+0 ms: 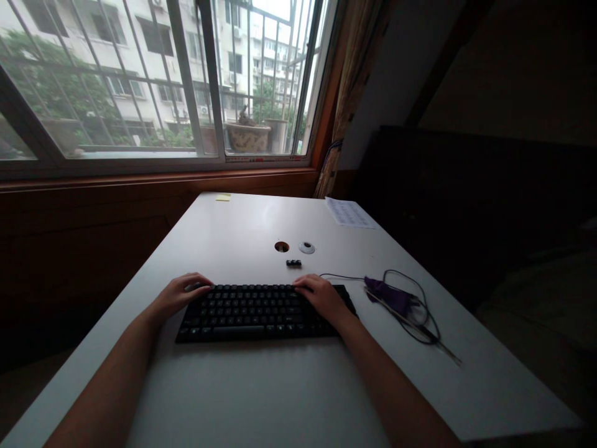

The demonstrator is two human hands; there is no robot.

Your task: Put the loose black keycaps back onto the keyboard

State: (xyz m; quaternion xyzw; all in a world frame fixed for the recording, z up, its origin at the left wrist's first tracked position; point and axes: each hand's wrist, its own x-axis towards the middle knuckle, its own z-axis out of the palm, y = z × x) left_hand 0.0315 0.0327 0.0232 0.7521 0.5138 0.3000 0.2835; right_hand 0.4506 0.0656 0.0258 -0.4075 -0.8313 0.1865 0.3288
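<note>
A black keyboard [252, 309] lies on the white table [261, 386] in front of me. My left hand [180, 294] is at its far left corner, with the fingers curled over the edge. My right hand [321, 297] lies flat on the keys near the right end, fingertips reaching the far edge. Both forearms stretch over the table's near part.
Right of the keyboard lies a purple object [392, 295] tangled with a black cable [420, 311]. Behind the keyboard are a few loose black keycaps [293, 263], a round cable hole [282, 246] and its white cap [306, 247]. A printed sheet [349, 213] and a yellow note [222, 197] lie near the window.
</note>
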